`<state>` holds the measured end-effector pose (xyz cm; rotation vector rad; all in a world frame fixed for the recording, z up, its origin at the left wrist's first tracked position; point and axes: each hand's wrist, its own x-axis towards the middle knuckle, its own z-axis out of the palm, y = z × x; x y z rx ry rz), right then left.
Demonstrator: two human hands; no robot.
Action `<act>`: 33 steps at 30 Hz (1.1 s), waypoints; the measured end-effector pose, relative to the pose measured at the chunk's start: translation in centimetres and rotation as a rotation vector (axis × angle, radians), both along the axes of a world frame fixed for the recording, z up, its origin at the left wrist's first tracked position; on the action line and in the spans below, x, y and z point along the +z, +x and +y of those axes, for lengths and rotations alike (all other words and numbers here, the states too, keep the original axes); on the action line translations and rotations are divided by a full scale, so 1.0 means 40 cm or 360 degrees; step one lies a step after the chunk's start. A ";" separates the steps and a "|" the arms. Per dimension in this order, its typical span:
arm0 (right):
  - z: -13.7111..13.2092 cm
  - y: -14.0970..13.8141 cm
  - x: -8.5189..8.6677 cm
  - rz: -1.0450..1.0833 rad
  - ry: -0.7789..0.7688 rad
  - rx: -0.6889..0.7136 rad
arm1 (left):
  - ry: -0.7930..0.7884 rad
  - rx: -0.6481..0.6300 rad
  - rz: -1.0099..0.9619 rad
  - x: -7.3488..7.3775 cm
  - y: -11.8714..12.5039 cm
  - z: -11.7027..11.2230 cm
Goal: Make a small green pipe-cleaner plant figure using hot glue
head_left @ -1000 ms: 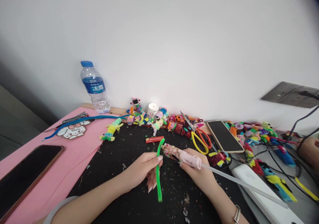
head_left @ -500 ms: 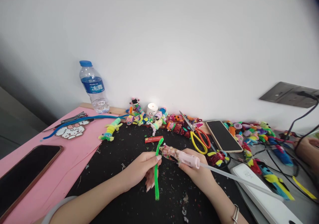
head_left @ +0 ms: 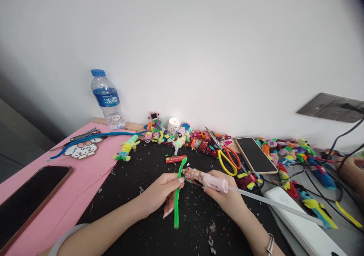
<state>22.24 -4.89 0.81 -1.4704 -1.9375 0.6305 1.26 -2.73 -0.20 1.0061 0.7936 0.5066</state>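
The green fuzzy wire (head_left: 177, 203) is long, thin and bright. It stands almost straight up, a little tilted, and its top end bends to the right. It is near the middle of the worktop's front edge, over the black mat (head_left: 142, 225). The tip of the pink glue gun (head_left: 206, 179) is right beside the wire, near its top. Lots of little colored bits are stuck on the gun's front part. A clear glue stick (head_left: 273, 206) pokes out of its back, toward the right edge.

The left hand (head_left: 160, 191) pinches the wire near its top, with thumb and finger closed on it. Its other fingers curl down toward the mat. The right hand (head_left: 224, 199) is wrapped around the glue gun from below and grips it, pointing it left. Both arms come in from the front edge. The two hands are near each other. Scissors (head_left: 227, 158) with yellow and red handles lie just behind the right hand.
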 end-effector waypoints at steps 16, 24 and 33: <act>0.001 -0.002 0.007 -0.0072 0.0021 0.0008 | 0.0006 -0.0014 0.0018 0.001 -0.004 0.000; 0.004 -0.004 0.010 -0.0016 0.0056 -0.0030 | 0.0005 -0.0010 0.0062 0.006 -0.004 0.000; 0.004 0.001 0.005 0.0034 0.0016 -0.0034 | 0.0007 -0.0033 0.0040 0.005 -0.004 -0.002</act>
